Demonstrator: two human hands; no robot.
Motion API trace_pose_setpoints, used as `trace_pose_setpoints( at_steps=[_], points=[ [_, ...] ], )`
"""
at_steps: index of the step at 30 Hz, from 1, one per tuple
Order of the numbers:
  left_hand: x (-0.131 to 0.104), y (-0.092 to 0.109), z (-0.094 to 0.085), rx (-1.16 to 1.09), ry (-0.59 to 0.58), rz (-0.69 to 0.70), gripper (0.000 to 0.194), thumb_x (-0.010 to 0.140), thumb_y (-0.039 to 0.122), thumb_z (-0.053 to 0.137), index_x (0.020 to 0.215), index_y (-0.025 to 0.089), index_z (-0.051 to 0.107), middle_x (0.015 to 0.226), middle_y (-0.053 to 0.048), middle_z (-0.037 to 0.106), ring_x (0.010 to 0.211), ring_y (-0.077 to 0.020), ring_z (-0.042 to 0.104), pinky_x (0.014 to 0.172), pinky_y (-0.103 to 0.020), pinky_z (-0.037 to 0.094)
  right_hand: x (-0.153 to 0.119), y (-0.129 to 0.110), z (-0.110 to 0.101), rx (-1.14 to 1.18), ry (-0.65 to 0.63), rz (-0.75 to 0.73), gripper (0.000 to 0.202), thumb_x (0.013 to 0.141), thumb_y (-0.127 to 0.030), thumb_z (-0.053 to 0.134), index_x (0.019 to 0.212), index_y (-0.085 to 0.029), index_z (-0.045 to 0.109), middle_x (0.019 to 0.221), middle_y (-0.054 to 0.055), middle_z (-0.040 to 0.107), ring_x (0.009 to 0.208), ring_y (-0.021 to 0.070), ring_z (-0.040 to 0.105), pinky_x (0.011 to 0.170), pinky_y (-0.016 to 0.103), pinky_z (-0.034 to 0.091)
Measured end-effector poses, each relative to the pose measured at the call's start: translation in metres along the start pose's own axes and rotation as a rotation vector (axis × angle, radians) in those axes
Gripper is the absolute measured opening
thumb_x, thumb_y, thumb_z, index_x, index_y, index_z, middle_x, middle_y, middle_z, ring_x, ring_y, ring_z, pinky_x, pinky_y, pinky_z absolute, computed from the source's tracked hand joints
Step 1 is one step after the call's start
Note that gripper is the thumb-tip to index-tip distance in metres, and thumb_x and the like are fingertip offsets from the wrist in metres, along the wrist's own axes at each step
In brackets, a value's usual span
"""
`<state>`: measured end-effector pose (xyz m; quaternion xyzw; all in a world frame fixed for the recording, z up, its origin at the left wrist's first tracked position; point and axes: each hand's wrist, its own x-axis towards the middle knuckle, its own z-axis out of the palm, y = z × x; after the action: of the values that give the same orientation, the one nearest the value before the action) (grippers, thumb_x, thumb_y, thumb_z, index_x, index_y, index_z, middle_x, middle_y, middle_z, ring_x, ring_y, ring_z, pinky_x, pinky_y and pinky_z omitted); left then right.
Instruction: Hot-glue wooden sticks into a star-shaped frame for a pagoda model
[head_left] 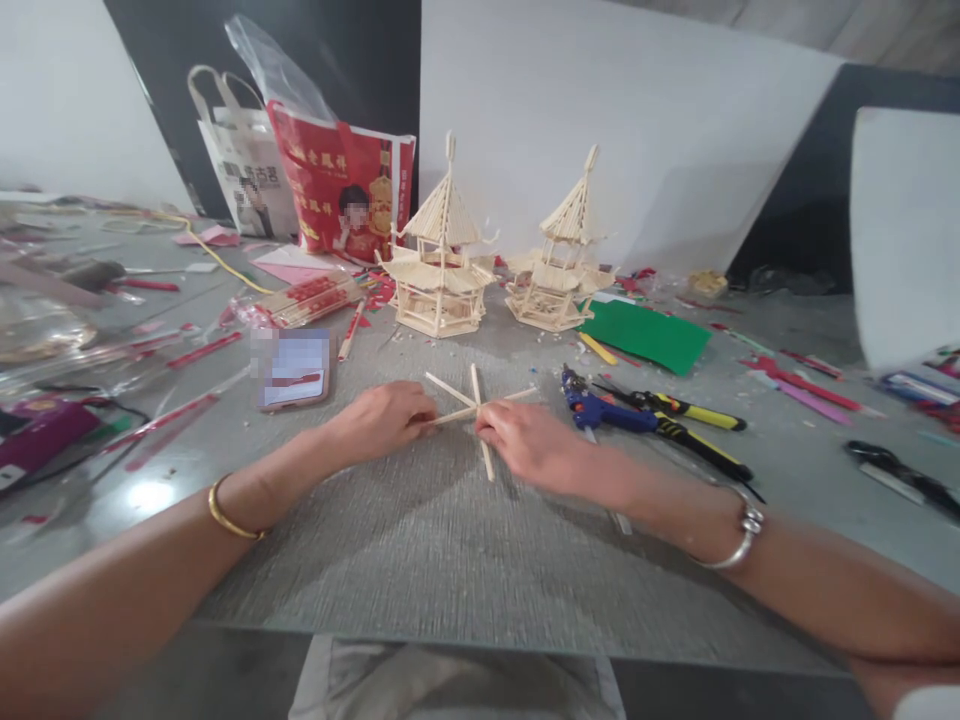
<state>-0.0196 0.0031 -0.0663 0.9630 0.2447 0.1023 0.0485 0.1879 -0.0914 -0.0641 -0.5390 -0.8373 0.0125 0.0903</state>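
Several pale wooden sticks [475,384] cross at a shared middle on the grey table and fan out like a star. My left hand [386,412] has its fingers closed around the end of the stick that points left. Close to the crossing, my right hand [525,440] pinches the sticks; its fingers cover part of the middle. Beyond them stand two pavilion models made of sticks, a left one [442,295] and a right one [551,295]. To the right of my right hand lies a blue hot glue gun [611,414].
Cutters with yellow-black handles [697,408] lie by the glue gun, below a green sheet [649,337]. A phone [296,370] and a bundle of sticks in plastic [311,300] are at left. Behind stand a red bag [330,220] and a white bag [244,140]. Scraps litter the table.
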Motion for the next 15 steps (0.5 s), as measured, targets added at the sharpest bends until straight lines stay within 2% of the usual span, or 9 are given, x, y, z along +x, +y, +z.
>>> trace_pose_setpoints(
  at_steps=[5, 10, 15],
  points=[
    [0.001, 0.001, -0.002, -0.005, 0.001, 0.011, 0.019, 0.087, 0.027, 0.05, 0.086, 0.019, 0.067, 0.081, -0.002, 0.061, 0.077, -0.0141, 0.057, 0.068, -0.024, 0.04, 0.004, 0.001, 0.0, -0.089, -0.072, -0.017, 0.019, 0.09, -0.016, 0.041, 0.087, -0.016, 0.06, 0.081, 0.007, 0.067, 0.066, 0.0165, 0.058, 0.056, 0.028, 0.033],
    [0.001, 0.004, -0.005, -0.013, -0.033, -0.01, 0.019, 0.086, 0.024, 0.049, 0.084, 0.017, 0.067, 0.08, -0.003, 0.06, 0.079, -0.0149, 0.058, 0.071, -0.025, 0.041, 0.016, 0.003, -0.003, -0.141, -0.118, -0.049, 0.02, 0.089, -0.014, 0.042, 0.095, -0.015, 0.06, 0.09, 0.01, 0.066, 0.073, 0.0187, 0.059, 0.056, 0.029, 0.031],
    [0.001, 0.003, -0.005, -0.007, -0.042, -0.024, 0.018, 0.086, 0.025, 0.05, 0.085, 0.018, 0.066, 0.082, -0.003, 0.06, 0.08, -0.0149, 0.058, 0.072, -0.025, 0.041, 0.027, 0.011, -0.011, -0.119, -0.183, -0.067, 0.02, 0.09, -0.019, 0.042, 0.09, -0.016, 0.061, 0.087, 0.009, 0.067, 0.069, 0.0171, 0.059, 0.052, 0.027, 0.029]
  ],
)
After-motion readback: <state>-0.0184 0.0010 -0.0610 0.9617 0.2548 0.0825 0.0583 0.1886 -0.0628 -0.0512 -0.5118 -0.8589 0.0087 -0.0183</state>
